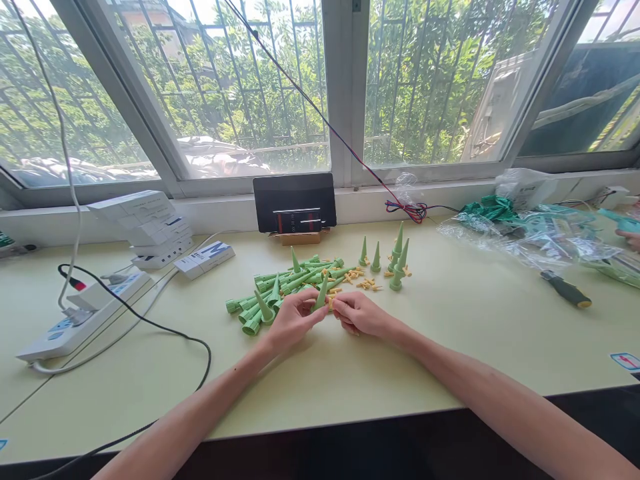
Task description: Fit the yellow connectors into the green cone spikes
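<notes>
Left hand (pixel 293 320): I read it as closed on one green cone (pixel 321 295). Thumb and fingertips pinch it low on its body, with the tip pointing up and away.
Right hand (pixel 357 313): pinched on a small yellow piece (pixel 331 303), held at the cone's wide end. The fingers curl inward, so I cannot tell how far the piece sits in.
Hold position: both hands meet just above the table (pixel 350 380), forearms low. I judge this steadies the two small parts against each other.
Lying cones (pixel 273 288): heaped on their sides just beyond the left hand, within easy reach.
Standing cones (pixel 399 260): a few upright on their wide ends, behind and right of the heap. I judge they are kept apart from the loose stock.
Loose yellow pieces (pixel 367 284): scattered between heap and upright group, near the right hand.
Periphery: screwdriver (pixel 567 291) well to the right, power strip (pixel 75 321) to the left.
</notes>
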Demonstrator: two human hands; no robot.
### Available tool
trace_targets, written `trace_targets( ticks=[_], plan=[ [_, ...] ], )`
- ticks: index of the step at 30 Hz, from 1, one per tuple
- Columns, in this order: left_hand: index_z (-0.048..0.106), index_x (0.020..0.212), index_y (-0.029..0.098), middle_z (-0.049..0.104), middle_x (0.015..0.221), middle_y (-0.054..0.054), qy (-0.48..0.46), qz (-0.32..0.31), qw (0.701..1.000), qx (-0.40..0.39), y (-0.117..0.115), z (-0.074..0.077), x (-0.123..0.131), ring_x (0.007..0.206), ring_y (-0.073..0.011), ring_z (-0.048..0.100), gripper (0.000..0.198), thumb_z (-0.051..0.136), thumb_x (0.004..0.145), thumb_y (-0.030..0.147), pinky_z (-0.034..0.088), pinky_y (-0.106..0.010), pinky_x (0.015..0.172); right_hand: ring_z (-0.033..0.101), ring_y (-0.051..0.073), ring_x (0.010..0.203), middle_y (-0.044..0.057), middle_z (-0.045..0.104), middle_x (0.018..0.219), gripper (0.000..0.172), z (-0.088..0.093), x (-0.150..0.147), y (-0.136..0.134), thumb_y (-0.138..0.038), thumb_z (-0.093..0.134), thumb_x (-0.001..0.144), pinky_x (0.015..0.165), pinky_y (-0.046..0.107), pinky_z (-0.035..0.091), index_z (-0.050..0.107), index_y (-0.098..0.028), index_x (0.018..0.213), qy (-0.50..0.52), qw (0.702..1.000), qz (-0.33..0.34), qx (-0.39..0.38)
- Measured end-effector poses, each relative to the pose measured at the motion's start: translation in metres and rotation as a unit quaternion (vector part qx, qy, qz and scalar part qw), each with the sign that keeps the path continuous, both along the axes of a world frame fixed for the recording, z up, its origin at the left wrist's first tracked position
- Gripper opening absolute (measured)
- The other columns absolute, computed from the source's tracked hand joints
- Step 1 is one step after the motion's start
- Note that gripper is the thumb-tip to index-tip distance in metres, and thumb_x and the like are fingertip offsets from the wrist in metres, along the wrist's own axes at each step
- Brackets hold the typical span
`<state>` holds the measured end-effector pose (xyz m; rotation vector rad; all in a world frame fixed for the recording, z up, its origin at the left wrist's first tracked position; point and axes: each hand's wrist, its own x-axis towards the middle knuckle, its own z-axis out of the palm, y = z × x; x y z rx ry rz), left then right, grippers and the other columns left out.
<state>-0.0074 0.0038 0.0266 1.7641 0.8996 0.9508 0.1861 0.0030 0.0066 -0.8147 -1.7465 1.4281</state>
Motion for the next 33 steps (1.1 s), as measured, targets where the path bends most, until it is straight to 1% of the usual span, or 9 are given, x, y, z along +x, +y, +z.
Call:
trace_targets(
  ticks=[4,7,10,14,19,23,33],
  plan=[
    [0.07,0.093,0.014,0.064,0.078,-0.003,0.012,0.023,1.0,-0.018,-0.003,0.004,0.002,0.056,-0.0085,0.051,0.029,0.07,0.083,0.042,0.035,-0.019,0.046,0.039,0.008,0.038,-0.007,0.04,0.049,0.046,0.0,-0.001,0.001,-0.054,0.047,0.096,0.039,0.022,0.032,0.044,-0.02,0.064,-0.007,1.0,-0.019,0.005],
    [0.068,0.095,0.014,0.063,0.074,-0.001,0.022,0.032,0.999,-0.025,-0.003,0.004,0.003,0.051,-0.0073,0.048,0.033,0.068,0.084,0.045,0.035,-0.019,0.043,0.041,0.008,0.037,-0.007,0.041,0.048,0.047,0.001,-0.001,0.001,-0.056,0.047,0.095,0.039,0.022,0.033,0.048,-0.019,0.065,-0.007,0.999,-0.033,0.008],
    [0.066,0.097,0.016,0.061,0.075,0.0,0.026,0.032,0.999,-0.023,0.0,0.001,0.001,0.048,-0.0064,0.047,0.034,0.063,0.087,0.048,0.037,-0.018,0.043,0.039,0.008,0.037,-0.006,0.042,0.047,0.049,0.001,-0.001,0.001,-0.056,0.048,0.095,0.04,0.022,0.033,0.047,-0.019,0.063,-0.015,0.999,-0.041,0.017],
    [0.063,0.09,0.016,0.06,0.079,-0.001,0.02,0.037,0.999,-0.02,0.003,-0.005,-0.001,0.048,-0.0064,0.048,0.037,0.055,0.092,0.052,0.04,-0.019,0.043,0.038,0.008,0.038,-0.005,0.043,0.046,0.049,0.001,-0.001,0.0,-0.055,0.047,0.095,0.043,0.023,0.034,0.046,-0.019,0.062,-0.035,0.997,-0.052,0.035],
    [0.062,0.084,0.015,0.054,0.064,0.002,0.018,0.046,0.998,-0.036,0.006,-0.008,-0.002,0.043,-0.0073,0.047,0.044,0.049,0.093,0.057,0.042,-0.02,0.043,0.039,0.009,0.04,-0.005,0.044,0.044,0.048,0.002,-0.001,0.0,-0.054,0.047,0.095,0.045,0.024,0.034,0.046,-0.019,0.062,-0.05,0.996,-0.058,0.053],
    [0.061,0.079,0.015,0.049,0.057,0.003,0.019,0.044,0.998,-0.034,0.007,-0.008,-0.002,0.042,-0.0076,0.045,0.047,0.049,0.093,0.057,0.042,-0.021,0.043,0.039,0.009,0.041,-0.005,0.042,0.044,0.047,0.004,-0.001,-0.001,-0.053,0.046,0.096,0.047,0.024,0.032,0.05,-0.019,0.063,-0.068,0.993,-0.058,0.072],
    [0.061,0.079,0.015,0.047,0.056,0.003,0.027,0.049,0.998,-0.028,0.007,-0.01,-0.003,0.044,-0.0084,0.046,0.046,0.049,0.093,0.056,0.042,-0.021,0.044,0.038,0.01,0.042,-0.006,0.041,0.043,0.046,0.003,-0.001,-0.001,-0.051,0.046,0.096,0.048,0.024,0.032,0.051,-0.019,0.064,-0.074,0.992,-0.059,0.086]
  ],
)
